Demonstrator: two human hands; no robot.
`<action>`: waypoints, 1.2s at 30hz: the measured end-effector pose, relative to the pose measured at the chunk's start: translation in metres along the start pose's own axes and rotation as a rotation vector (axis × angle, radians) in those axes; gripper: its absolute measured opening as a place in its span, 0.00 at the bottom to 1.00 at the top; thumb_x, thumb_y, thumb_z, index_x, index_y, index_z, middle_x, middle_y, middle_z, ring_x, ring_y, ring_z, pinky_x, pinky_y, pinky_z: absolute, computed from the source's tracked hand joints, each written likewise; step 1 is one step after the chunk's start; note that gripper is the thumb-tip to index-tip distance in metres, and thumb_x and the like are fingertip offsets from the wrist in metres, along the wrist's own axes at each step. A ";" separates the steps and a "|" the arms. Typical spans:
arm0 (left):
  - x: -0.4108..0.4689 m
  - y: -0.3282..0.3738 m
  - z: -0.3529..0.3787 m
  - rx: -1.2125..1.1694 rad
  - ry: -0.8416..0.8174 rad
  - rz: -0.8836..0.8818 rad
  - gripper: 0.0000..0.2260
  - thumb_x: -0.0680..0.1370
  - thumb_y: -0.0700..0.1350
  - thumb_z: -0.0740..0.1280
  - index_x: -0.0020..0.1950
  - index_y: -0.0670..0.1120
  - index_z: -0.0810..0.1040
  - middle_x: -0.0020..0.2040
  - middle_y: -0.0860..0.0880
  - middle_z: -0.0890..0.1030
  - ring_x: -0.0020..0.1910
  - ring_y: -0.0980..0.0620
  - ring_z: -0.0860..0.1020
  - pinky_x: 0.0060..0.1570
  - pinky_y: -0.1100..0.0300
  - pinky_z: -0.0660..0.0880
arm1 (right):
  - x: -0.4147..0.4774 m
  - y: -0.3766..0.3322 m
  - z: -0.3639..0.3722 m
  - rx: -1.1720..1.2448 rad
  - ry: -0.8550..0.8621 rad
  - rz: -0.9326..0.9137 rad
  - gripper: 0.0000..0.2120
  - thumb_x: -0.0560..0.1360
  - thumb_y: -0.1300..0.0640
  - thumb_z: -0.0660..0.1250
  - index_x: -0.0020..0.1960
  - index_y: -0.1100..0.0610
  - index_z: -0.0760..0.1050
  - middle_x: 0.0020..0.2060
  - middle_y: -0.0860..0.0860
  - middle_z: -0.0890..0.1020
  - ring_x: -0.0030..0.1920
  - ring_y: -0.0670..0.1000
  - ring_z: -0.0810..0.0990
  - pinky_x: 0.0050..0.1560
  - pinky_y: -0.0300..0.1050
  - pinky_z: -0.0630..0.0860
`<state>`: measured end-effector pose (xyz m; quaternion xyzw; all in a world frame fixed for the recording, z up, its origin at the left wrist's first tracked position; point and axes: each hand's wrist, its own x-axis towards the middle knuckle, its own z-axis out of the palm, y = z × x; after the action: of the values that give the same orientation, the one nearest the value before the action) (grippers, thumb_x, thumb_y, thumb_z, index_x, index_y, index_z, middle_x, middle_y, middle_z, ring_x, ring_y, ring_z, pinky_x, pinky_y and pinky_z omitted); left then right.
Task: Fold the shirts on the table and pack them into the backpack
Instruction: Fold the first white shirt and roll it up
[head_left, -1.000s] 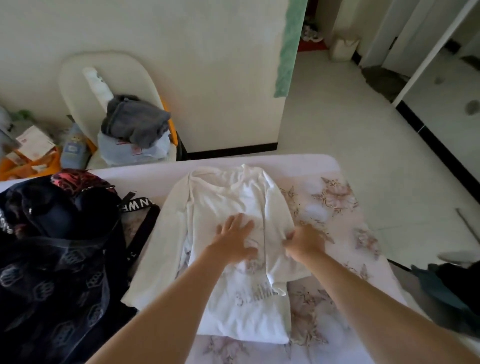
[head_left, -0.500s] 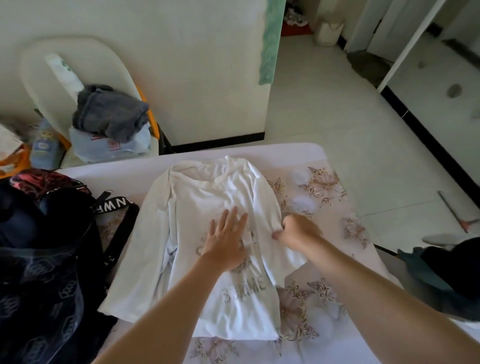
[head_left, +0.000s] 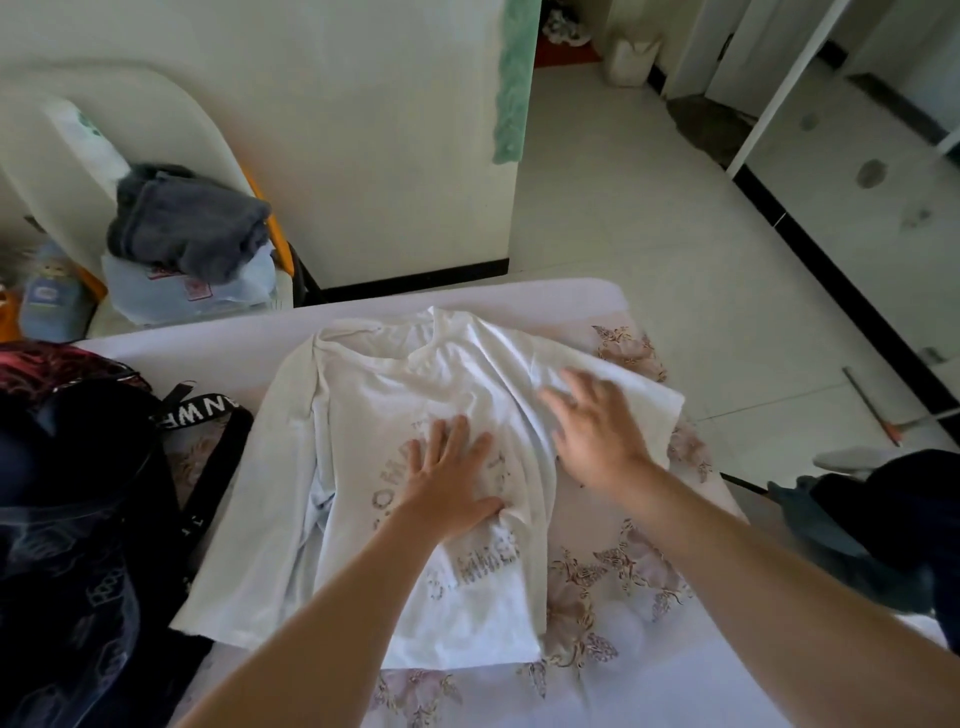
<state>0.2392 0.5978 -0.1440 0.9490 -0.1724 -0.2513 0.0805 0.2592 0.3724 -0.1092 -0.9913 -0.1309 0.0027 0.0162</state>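
Observation:
A white long-sleeved shirt (head_left: 363, 405) with pale printed letters lies front up on the table (head_left: 649, 691), collar away from me. Its left sleeve runs down the left side. Its right sleeve is spread out toward the table's right edge. My left hand (head_left: 447, 483) lies flat on the chest print, fingers apart. My right hand (head_left: 592, 431) rests open and slightly blurred on the right sleeve, palm down. A dark backpack (head_left: 78, 545) with a lettered strap sits at the table's left, touching the shirt's left sleeve.
The table wears a white cloth with brown flower prints. Behind it stands a pale chair (head_left: 130, 171) holding grey clothes (head_left: 182, 218) and a plastic bag. Dark clothing (head_left: 893, 519) lies off the table's right side. Tiled floor stretches to the far right.
My right hand, which was closed on the shirt's right edge, has drawn the sleeve out to the right and now lies open on it. The left hand stayed on the chest.

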 end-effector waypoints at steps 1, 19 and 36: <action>-0.002 -0.001 -0.002 -0.010 -0.007 -0.006 0.42 0.75 0.67 0.61 0.80 0.56 0.41 0.79 0.51 0.32 0.77 0.43 0.32 0.75 0.38 0.40 | -0.010 -0.014 0.003 0.072 -0.091 -0.085 0.25 0.76 0.53 0.67 0.72 0.51 0.67 0.73 0.57 0.66 0.71 0.60 0.68 0.69 0.56 0.66; -0.164 -0.058 0.047 -0.007 0.130 0.081 0.28 0.73 0.57 0.69 0.71 0.57 0.66 0.66 0.53 0.68 0.66 0.49 0.66 0.72 0.49 0.63 | -0.115 -0.111 0.001 0.271 -0.318 -0.341 0.20 0.74 0.62 0.69 0.64 0.54 0.70 0.58 0.50 0.78 0.56 0.51 0.77 0.60 0.49 0.74; -0.098 -0.041 0.001 -0.362 0.352 0.089 0.13 0.71 0.49 0.73 0.55 0.55 0.79 0.58 0.55 0.76 0.58 0.52 0.73 0.62 0.49 0.74 | -0.057 -0.086 0.014 0.372 -0.049 -0.204 0.14 0.73 0.55 0.68 0.58 0.53 0.77 0.56 0.47 0.78 0.54 0.48 0.79 0.55 0.49 0.78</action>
<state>0.1711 0.6720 -0.1105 0.9397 -0.1497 -0.1051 0.2889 0.1811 0.4413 -0.1207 -0.9524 -0.2281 0.0493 0.1960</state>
